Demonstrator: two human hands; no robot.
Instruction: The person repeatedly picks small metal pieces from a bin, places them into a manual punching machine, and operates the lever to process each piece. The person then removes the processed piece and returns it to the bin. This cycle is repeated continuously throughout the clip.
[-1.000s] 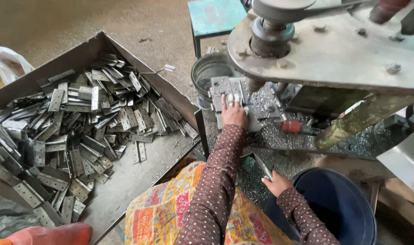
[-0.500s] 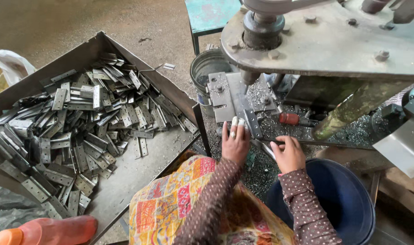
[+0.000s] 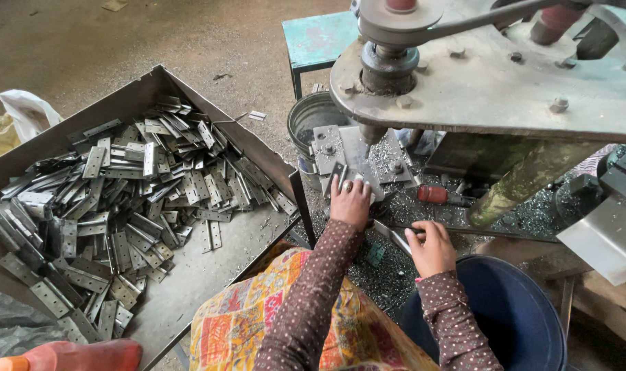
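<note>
My left hand (image 3: pixel 350 200) rests on the die block (image 3: pixel 357 148) of a heavy press (image 3: pixel 477 82), its fingertips pinching a small grey hinge plate (image 3: pixel 339 172) just below the punch. A ring shows on one finger. My right hand (image 3: pixel 433 246) lies lower on the swarf-covered bench and grips a flat metal strip (image 3: pixel 390 233) that points left. Both arms wear brown dotted sleeves. To the left, a big pile of hinge plates (image 3: pixel 120 199) fills a metal tray (image 3: pixel 141 82).
A dark blue tub (image 3: pixel 526 309) stands under my right forearm. A metal bucket (image 3: pixel 311 117) and a teal stool (image 3: pixel 320 38) stand behind the die block. A red-handled screwdriver (image 3: pixel 438 195) lies on the bench. A white bag (image 3: pixel 24 110) lies at far left.
My left hand has drawn back a little from the die block toward me. My right hand has come up from beside the blue tub to the bench and holds the strip.
</note>
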